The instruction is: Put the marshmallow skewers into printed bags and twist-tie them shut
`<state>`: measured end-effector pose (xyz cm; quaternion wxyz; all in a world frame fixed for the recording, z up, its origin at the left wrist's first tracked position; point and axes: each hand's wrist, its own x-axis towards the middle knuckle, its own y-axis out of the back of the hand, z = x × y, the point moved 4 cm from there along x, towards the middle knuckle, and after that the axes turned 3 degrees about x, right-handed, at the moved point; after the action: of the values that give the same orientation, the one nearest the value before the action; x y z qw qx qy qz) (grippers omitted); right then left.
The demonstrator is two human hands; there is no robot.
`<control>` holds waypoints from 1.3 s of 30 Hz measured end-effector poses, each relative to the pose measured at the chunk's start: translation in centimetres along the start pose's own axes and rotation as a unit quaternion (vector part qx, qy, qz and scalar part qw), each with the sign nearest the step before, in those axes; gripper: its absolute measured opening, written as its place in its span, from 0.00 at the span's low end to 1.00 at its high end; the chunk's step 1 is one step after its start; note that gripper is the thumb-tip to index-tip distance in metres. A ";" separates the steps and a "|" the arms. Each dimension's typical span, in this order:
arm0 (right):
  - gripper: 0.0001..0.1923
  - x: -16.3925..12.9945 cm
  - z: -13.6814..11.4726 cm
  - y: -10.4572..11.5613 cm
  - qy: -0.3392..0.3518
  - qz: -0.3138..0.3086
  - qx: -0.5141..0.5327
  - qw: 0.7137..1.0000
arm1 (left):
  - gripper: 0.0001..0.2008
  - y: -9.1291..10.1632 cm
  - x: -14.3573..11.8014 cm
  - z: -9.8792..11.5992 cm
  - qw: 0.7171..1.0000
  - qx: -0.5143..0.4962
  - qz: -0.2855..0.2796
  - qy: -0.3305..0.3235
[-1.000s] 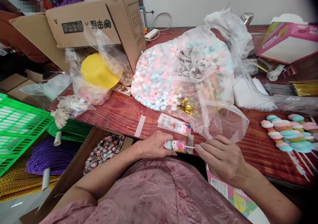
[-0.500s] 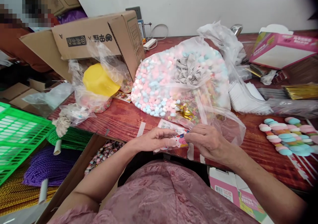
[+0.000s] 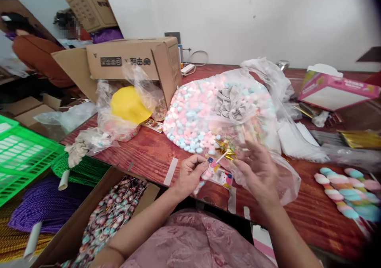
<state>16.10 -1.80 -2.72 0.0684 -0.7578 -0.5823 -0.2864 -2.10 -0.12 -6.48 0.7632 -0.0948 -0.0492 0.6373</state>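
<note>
My left hand (image 3: pixel 190 177) is closed, thumb against fingers, on a small printed wrapper (image 3: pixel 212 167) with a white stick jutting from it toward the upper right. Below the wrapper, a colourful printed card or packet (image 3: pixel 224 178) lies by the table's front edge. With fingers apart and nothing visible in it, my right hand (image 3: pixel 258 173) hovers just right of a bunch of gold twist ties (image 3: pixel 226 149). These ties rest on a big clear bag of pink, blue and white marshmallows (image 3: pixel 190 121). A crumpled grey cloth (image 3: pixel 230 103) lies on the bag.
Marshmallow skewers (image 3: pixel 347 188) lie at the right. At the back left, a cardboard box (image 3: pixel 127 58) stands behind a yellow bowl-like item (image 3: pixel 129 105). A carton of wrapped sweets (image 3: pixel 113 208) and a green basket (image 3: pixel 26 153) are lower left. Two people sit farther off.
My right hand has come off the printed wrapper, opened and moved right. The left hand keeps its hold, and the white stick now shows. The view has tilted up.
</note>
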 end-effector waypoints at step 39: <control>0.04 -5.7 -0.3 -6.4 0.045 0.112 0.022 0.992 | 0.21 -0.3 -2.9 -2.4 0.931 -0.298 -0.147 0.152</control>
<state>9.18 -4.77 -6.87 0.1429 -0.8026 -0.4966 -0.2979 -1.85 -3.24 -8.66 0.7831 -0.4055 -0.1340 0.4522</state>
